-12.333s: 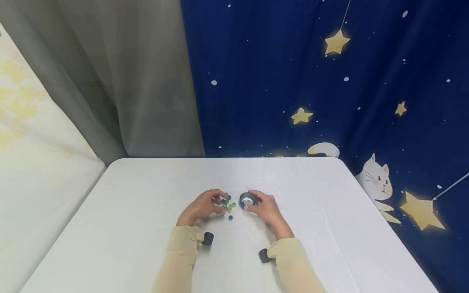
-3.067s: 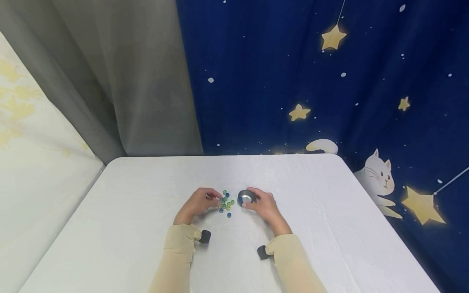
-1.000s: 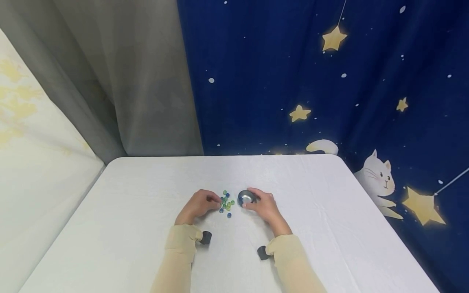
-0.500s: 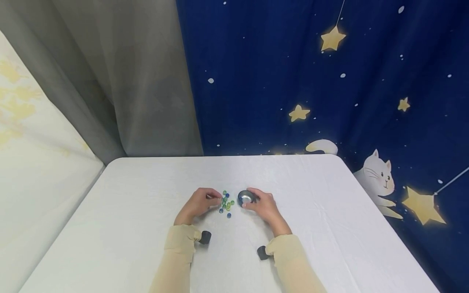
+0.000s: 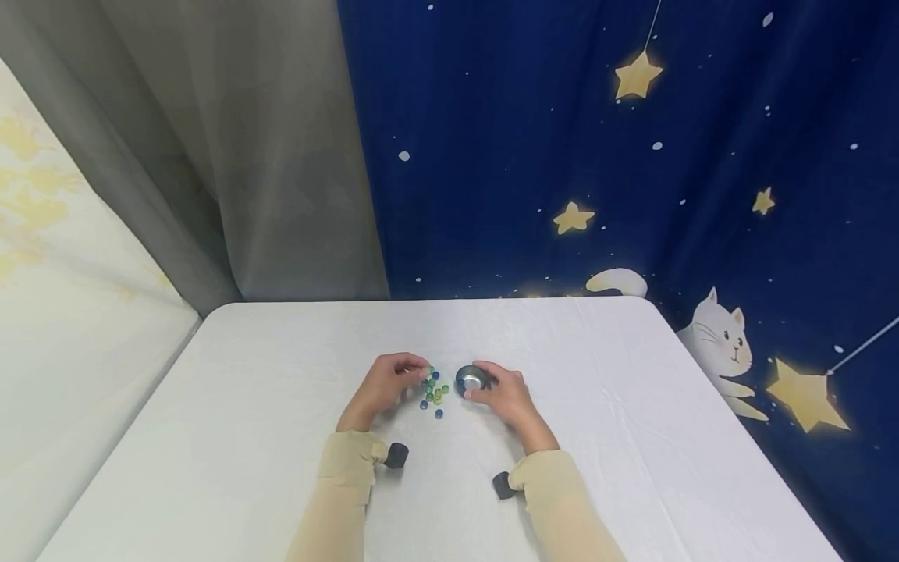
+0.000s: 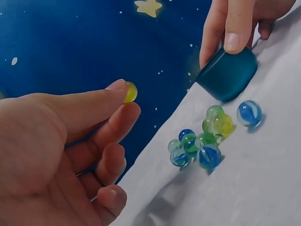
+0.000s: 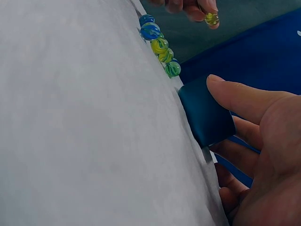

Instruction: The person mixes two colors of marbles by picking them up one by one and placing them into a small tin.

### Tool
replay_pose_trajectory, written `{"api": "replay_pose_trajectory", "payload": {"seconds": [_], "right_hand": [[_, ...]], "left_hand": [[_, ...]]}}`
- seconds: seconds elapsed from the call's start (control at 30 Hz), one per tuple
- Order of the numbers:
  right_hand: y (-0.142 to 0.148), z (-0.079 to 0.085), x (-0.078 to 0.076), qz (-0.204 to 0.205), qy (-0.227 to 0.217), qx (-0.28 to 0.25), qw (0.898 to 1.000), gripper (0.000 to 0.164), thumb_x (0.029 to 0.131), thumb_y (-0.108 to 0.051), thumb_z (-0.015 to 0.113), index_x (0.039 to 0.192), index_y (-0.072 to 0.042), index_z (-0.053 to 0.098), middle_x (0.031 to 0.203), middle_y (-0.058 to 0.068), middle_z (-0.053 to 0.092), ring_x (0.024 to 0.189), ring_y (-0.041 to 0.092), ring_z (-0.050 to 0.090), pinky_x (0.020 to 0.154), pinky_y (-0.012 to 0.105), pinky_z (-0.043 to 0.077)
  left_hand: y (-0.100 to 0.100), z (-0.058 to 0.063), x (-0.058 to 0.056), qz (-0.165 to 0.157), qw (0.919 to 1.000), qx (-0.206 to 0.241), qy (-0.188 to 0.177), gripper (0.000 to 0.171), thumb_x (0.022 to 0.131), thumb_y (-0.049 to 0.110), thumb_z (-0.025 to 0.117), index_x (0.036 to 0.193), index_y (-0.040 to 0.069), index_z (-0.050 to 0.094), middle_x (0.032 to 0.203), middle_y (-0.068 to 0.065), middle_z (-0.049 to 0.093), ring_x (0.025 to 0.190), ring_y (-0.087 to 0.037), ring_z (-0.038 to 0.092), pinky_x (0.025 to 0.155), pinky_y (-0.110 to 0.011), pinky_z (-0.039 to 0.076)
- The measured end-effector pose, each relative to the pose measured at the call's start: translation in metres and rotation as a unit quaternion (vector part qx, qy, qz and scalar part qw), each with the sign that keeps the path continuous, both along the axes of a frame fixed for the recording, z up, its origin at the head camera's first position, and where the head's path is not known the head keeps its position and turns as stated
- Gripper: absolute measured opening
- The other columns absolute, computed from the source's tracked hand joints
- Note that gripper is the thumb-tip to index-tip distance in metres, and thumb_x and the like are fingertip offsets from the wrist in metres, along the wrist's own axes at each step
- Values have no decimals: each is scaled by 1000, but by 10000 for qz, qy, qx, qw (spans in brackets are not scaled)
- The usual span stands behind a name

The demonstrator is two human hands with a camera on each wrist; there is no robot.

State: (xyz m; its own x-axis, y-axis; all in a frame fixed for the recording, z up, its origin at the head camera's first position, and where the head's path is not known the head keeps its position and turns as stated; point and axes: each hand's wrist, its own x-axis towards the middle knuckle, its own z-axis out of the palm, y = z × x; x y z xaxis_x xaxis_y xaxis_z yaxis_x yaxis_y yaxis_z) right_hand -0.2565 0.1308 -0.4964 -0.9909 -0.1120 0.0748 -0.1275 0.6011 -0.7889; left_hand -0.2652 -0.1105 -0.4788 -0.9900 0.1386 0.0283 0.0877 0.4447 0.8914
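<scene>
Between the thumb and index finger of my left hand (image 5: 385, 389) is a yellow-green glass marble (image 6: 130, 92), lifted above the table in the left wrist view. The other fingers of that hand are loosely bent. Just beside it, blue, green and yellow marbles (image 5: 430, 396) lie in a loose cluster on the white cloth. My right hand (image 5: 507, 396) grips a small round cup (image 7: 205, 112), dark teal outside and silvery inside, by its side and rim. That cup (image 5: 472, 380) rests on the table right of the cluster, and a dark blue spot shows at its inner left.
A white cloth covers the table (image 5: 267, 468). Two single blue marbles, one of them a near marble (image 5: 438, 414), lie at the cluster's near side. Behind the table hang a grey curtain (image 5: 302, 156) and a blue star-printed curtain (image 5: 492, 156).
My left hand has shifted slightly away from me and to the right, its fingertips now over the far end of the cluster. The right hand and the cup have stayed in place.
</scene>
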Motion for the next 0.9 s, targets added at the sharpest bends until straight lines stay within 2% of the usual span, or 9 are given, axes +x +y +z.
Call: {"api": "replay_pose_trajectory", "payload": {"seconds": [0.2, 0.57, 0.77, 0.9], "right_hand": [[0, -1, -1, -2, 42, -24, 10000, 58, 74, -23, 85, 127, -16, 64, 129, 11, 61, 125, 34, 51, 103, 51, 35], [1, -2, -1, -9, 147, 96, 9998, 58, 73, -25, 85, 127, -17, 64, 128, 10, 62, 125, 35, 50, 103, 52, 35], [1, -1, 0, 23, 147, 82, 9999, 58, 74, -24, 84, 128, -16, 64, 129, 10, 61, 126, 36, 49, 103, 53, 34], [1, 0, 0, 14, 125, 70, 9999, 58, 74, -24, 84, 128, -16, 64, 129, 10, 61, 126, 36, 48, 104, 53, 33]], "left_hand": [[5, 1, -2, 81, 9998, 172, 66, 13, 89, 17, 72, 101, 16, 74, 96, 4, 69, 89, -15, 61, 81, -37, 47], [18, 8, 0, 63, 9990, 350, 255, 13, 87, 15, 73, 100, 12, 74, 95, 2, 70, 89, -15, 64, 86, -39, 47], [25, 10, 1, 126, 9983, 456, 341, 13, 87, 16, 74, 100, 14, 74, 93, 4, 70, 82, -15, 60, 76, -32, 47], [31, 11, 3, 225, 9969, 502, 565, 14, 86, 14, 74, 100, 13, 75, 88, 3, 67, 75, -18, 54, 66, -30, 44]]}}
